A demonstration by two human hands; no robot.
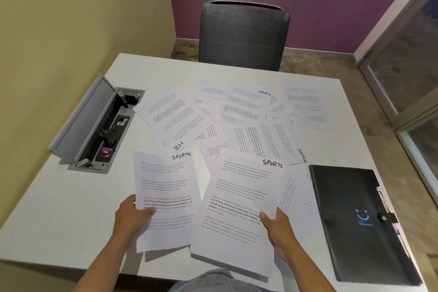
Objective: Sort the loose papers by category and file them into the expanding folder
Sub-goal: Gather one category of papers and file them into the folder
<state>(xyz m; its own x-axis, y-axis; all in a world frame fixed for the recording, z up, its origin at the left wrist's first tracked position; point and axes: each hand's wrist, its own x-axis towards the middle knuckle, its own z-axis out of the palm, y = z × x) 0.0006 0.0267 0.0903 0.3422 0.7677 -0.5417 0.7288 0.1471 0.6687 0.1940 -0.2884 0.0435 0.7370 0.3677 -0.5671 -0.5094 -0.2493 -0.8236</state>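
Both hands are pinching white printed sheets marked SPORTS: left hand (pixel 132 214) gripping one (pixel 166 197), right hand (pixel 276 226) gripping the other (pixel 239 201), long axes running away from the person. Nearer the right hand, the closed black expanding folder (pixel 355 218) is lying just beside its sheet.

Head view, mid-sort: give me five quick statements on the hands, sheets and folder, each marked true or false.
1. Each hand holds a sheet headed SPORTS. True: the left hand grips the left SPORTS sheet, the right hand the right SPORTS sheet.
2. The expanding folder lies open. False: it lies closed, its snap strap fastened, at the table's right.
3. A sheet marked ADMIN lies on the table. True.
4. The desk's cable hatch is shut. False: its lid is raised.
5. All loose papers are filed. False: many lie spread out.
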